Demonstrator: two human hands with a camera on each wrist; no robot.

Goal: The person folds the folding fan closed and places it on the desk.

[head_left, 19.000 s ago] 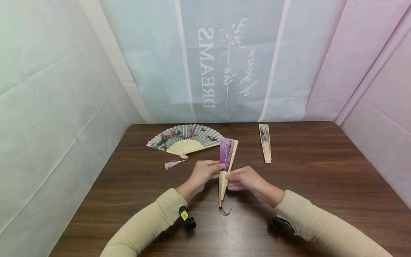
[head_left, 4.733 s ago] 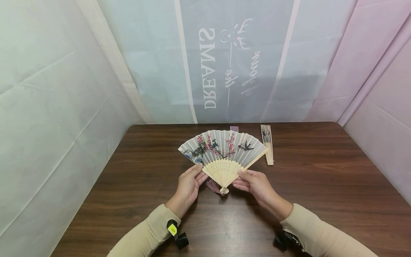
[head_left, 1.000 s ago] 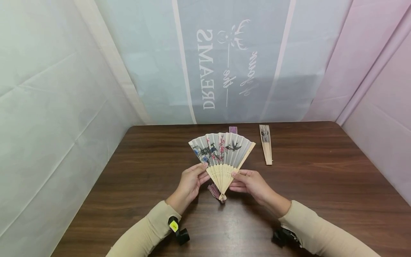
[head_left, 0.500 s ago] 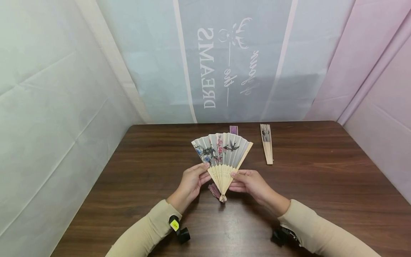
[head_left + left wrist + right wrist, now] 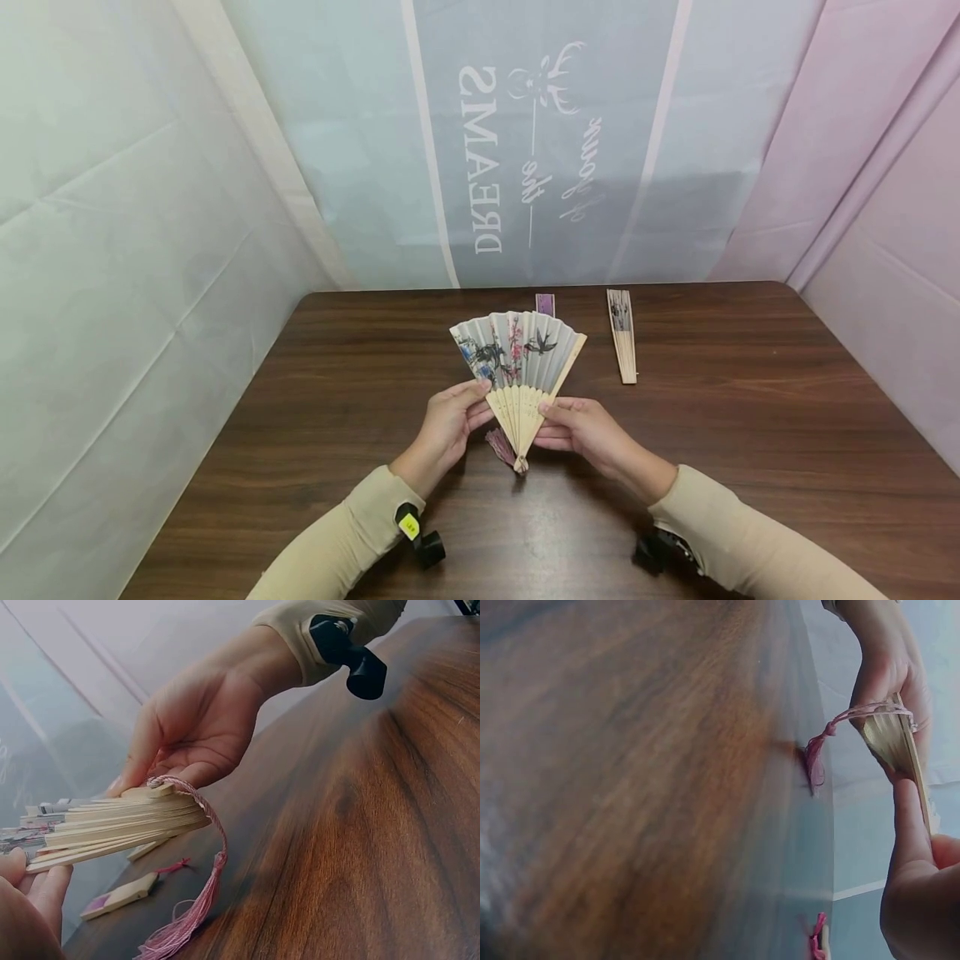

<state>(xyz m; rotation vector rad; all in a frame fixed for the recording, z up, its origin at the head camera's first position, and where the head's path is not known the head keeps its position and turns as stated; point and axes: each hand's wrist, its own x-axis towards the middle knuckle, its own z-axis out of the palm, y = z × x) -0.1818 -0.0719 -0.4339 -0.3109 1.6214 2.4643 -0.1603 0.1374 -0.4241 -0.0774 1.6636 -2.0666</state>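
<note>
In the head view a partly spread folding fan [image 5: 517, 354] is held up between both hands, its pale cloth printed with blossoms and a dark bird. My left hand [image 5: 446, 425] pinches its left edge, thumb in front. On the right edge, my right hand [image 5: 588, 429] pinches the wooden ribs with thumb and fingers. A pink tassel [image 5: 500, 447] dangles from the pivot. The left wrist view shows the fan's ribs [image 5: 135, 825] edge-on above the table, the tassel [image 5: 184, 922] hanging free. In the right wrist view the ribs [image 5: 892, 739] run between the two hands.
Behind the held fan a folded purple fan [image 5: 545, 302] lies at the table's back edge, mostly hidden. Another folded fan [image 5: 622, 337], pale with dark print, lies to its right. The brown wooden table [image 5: 750, 433] meets a hanging printed cloth [image 5: 555, 167] at the back.
Earlier both hands held the purple fan, while the blossom fan lay spread at left. Later the purple one lay behind and the blossom fan was held wide; it has since narrowed, slightly still in the last second.
</note>
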